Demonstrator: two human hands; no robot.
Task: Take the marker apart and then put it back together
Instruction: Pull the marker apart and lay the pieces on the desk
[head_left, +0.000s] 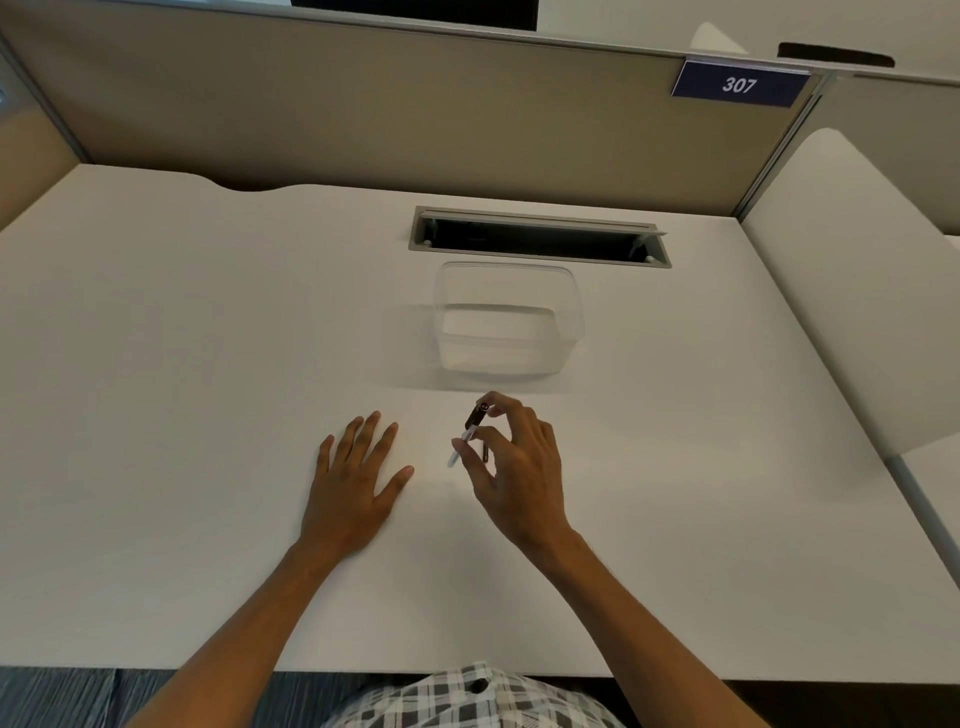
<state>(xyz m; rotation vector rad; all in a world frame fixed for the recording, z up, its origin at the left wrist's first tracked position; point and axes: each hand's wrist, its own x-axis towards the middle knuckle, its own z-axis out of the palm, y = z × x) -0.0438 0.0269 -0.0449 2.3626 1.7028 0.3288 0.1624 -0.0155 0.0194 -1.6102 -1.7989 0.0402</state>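
**Marker, in hand – near centre of surface**

Marker: pinched in right hand fingers, raised off the surface, probably for uncapping. Left hand: flat, fingers spread, holding nothing – likely bracing. Clear plastic container: just beyond.

a white surface carries a clear plastic container near its open cable slot; the left hand rests flat on it.
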